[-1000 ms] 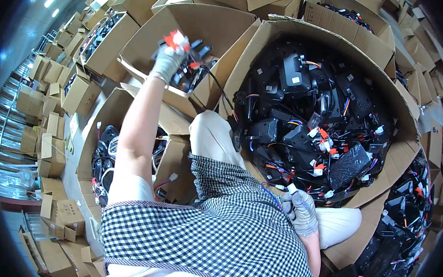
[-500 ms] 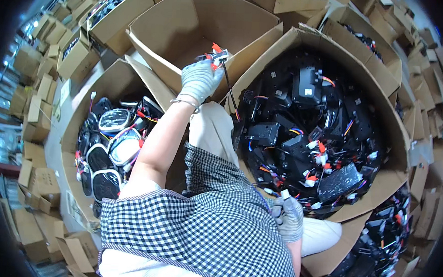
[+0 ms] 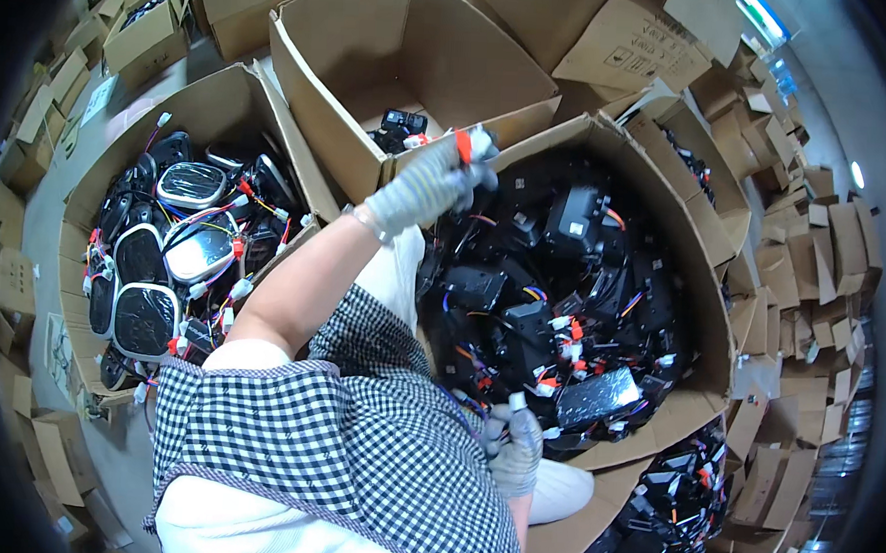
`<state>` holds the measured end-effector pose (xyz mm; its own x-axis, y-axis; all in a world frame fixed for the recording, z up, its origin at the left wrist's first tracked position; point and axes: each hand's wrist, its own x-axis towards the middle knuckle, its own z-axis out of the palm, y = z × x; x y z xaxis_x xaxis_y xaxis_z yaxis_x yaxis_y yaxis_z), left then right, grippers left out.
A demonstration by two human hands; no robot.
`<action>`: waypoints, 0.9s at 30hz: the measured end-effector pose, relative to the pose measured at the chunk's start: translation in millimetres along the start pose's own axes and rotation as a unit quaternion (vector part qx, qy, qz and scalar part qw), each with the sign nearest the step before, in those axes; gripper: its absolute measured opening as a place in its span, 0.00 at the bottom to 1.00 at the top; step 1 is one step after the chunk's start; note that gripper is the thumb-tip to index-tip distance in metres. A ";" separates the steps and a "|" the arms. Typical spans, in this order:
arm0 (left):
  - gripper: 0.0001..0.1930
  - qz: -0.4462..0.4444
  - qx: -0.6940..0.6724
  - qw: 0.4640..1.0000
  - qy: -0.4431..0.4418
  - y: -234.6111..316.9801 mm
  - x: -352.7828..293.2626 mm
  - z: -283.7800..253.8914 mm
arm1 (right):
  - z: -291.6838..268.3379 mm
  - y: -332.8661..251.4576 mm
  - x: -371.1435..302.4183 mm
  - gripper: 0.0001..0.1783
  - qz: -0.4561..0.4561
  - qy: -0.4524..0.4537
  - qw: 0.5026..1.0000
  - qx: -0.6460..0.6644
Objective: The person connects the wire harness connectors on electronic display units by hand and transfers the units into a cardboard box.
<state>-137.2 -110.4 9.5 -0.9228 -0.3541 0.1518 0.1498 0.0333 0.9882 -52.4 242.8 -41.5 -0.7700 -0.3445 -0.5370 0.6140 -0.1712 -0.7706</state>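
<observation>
boxes first, from your left: the left carton (image 3: 119,154) holds oval black units with pale rims and loose red and white connectors, and it sits untouched by either hand. next to it, up the middle, the half-empty carton (image 3: 414,65) shows bare cardboard with only a small black part (image 3: 403,124) lying at its near wall.

your left hand (image 3: 430,181), in a grey knit glove, is closed around a small piece with a red connector (image 3: 463,145) poking out above the knuckles. a second ago that hand was stretched far out over the farther carton; half a second ago it was pulling back along the cardboard edge; now it sits right at the rim where the half-empty carton meets the big round carton (image 3: 703,280). my reading is that you have swung your grip back toward the full pile, with the red-tipped piece still in it, so the wire has not been let go.

the big round carton is heaped with black modules and tangled coloured wires.

your right hand (image 3: 516,449), also gloved, stays low by your hip at the near rim of that carton, fingers curled on a small white-tipped piece (image 3: 517,403); it has barely shifted across the three moments.
</observation>
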 end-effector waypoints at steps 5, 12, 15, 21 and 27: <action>0.20 0.043 0.290 0.944 -0.149 12.1 -80.4 19.2 | 50.9 -49.5 9.8 0.24 -0.113 -0.048 0.982 -0.144; 0.19 0.012 0.205 0.938 -0.280 -0.8 -138.2 35.7 | 69.2 -51.3 29.2 0.23 -0.206 -0.185 0.862 -0.424; 0.20 0.022 0.229 0.921 -0.314 -15.5 -143.7 30.8 | 64.2 -48.1 31.2 0.24 -0.141 -0.253 0.861 -0.418; 0.19 0.087 0.324 0.860 -0.386 -4.2 -137.3 36.3 | 54.2 -53.2 42.0 0.20 0.147 -0.328 0.890 -0.279; 0.19 0.093 0.300 0.874 -0.371 -7.9 -141.6 31.0 | 54.9 -29.6 55.0 0.20 0.163 -0.391 0.883 -0.201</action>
<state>-18.7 -31.5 -19.2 -0.9117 0.4059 0.0630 0.3139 0.5893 0.7444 -103.4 178.3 -29.4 -0.1111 -0.8742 -0.4727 0.5489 0.3425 -0.7625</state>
